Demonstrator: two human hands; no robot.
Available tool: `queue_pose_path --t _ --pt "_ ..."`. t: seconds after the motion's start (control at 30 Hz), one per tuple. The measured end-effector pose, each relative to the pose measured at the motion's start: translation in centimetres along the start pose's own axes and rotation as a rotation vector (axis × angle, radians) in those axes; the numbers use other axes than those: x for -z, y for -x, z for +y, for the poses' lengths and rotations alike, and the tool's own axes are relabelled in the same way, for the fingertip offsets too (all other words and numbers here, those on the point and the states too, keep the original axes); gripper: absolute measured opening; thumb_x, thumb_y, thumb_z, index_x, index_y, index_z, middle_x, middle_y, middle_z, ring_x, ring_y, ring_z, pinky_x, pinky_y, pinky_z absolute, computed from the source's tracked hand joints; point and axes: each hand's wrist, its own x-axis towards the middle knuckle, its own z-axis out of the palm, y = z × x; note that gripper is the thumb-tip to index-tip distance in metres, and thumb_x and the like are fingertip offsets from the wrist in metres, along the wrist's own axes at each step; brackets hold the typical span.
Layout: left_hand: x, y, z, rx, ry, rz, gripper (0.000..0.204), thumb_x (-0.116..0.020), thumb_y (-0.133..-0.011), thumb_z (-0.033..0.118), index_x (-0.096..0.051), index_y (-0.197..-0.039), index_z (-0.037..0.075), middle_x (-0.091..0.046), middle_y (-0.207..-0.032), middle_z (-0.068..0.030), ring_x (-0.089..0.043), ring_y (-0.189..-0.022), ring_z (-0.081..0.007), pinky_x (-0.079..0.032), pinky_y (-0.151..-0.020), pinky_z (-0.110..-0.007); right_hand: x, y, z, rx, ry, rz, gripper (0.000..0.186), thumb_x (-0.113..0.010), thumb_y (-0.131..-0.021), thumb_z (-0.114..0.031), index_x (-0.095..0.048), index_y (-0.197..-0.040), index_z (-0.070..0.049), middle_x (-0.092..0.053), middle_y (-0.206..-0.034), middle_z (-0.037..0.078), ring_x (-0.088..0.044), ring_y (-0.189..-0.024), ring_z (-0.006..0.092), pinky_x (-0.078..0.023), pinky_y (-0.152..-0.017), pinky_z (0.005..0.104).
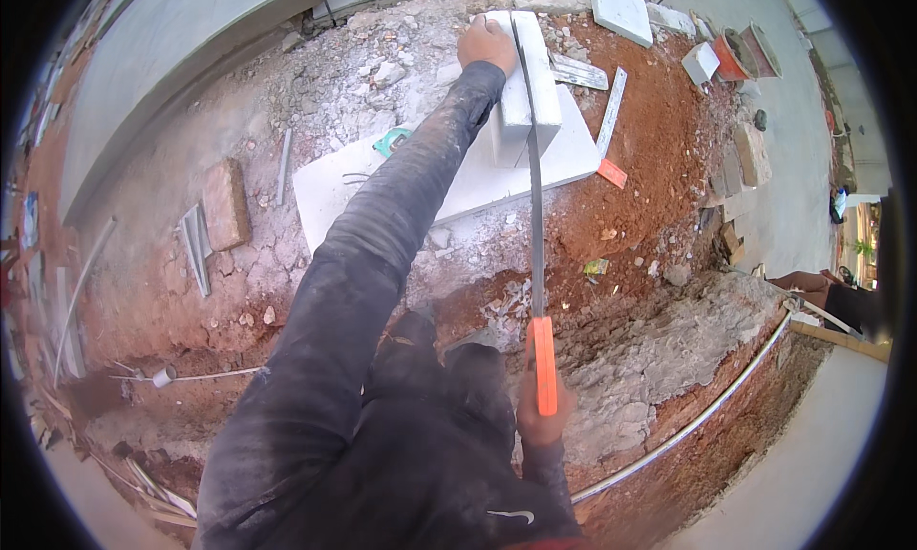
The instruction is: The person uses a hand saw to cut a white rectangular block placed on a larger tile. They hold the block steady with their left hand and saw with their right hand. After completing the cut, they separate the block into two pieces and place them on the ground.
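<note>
A white lightweight block [544,106] stands on a wider white slab [468,182]. My left hand [485,43] grips the block's far left part, with its fingers partly hidden. Low in the view, my right hand [546,411] is closed round the orange handle of a handsaw [537,235]. The long blade points away from me and lies along a dark lengthwise cut line in the block's top. How deep the teeth sit cannot be seen. A teal tape measure [392,142] rests on the slab, left of the block and beside my left forearm.
Right of the block lies a metal try square with an orange handle [612,172]. Another white block [621,12] and orange buckets [734,55] are at the far right. A reddish brick [226,204] lies left. A pale pipe [702,421] curves along the trench edge; a person's limb [807,285] shows beyond.
</note>
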Motion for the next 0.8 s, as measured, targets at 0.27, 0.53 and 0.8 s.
queue_pose_path --t 0.27,0.53,0.8 --pt "0.8 -1.2 -1.6 -0.029 -0.073 0.024 0.043 -0.041 -0.093 0.026 -0.059 -0.121 -0.001 -0.064 -0.107 -0.0275 -0.06 -0.103 -0.0436 -0.045 -0.094 -0.047 -0.3 -6.2 -4.0 -0.101 -0.062 -0.092 0.005 -0.062 -0.08 -0.004 -0.062 -0.084 0.0 -0.058 -0.063 0.017 -0.062 -0.054 0.034 -0.047 -0.051 0.0373" --pt "0.0 -0.4 0.2 0.047 0.032 0.034 0.043 -0.042 -0.094 0.025 -0.056 -0.124 -0.002 -0.064 -0.107 -0.029 -0.061 -0.103 -0.0428 -0.045 -0.094 -0.047 -2.0 -12.5 -4.6 -0.062 -0.104 -0.068 0.006 -0.059 -0.081 -0.002 -0.057 -0.079 0.003 -0.054 -0.059 0.017 -0.059 -0.05 0.0288 -0.045 -0.051 0.0361" --pt "-0.9 0.3 0.8 0.07 0.087 -0.007 0.043 -0.043 -0.092 0.029 -0.06 -0.119 -0.001 -0.062 -0.116 -0.0257 -0.058 -0.11 -0.0422 -0.042 -0.098 -0.046 2.2 -1.8 -5.5 -0.076 -0.023 0.017 0.007 -0.059 -0.081 -0.001 -0.061 -0.083 0.004 -0.055 -0.061 0.015 -0.058 -0.05 0.022 -0.045 -0.05 0.0335"
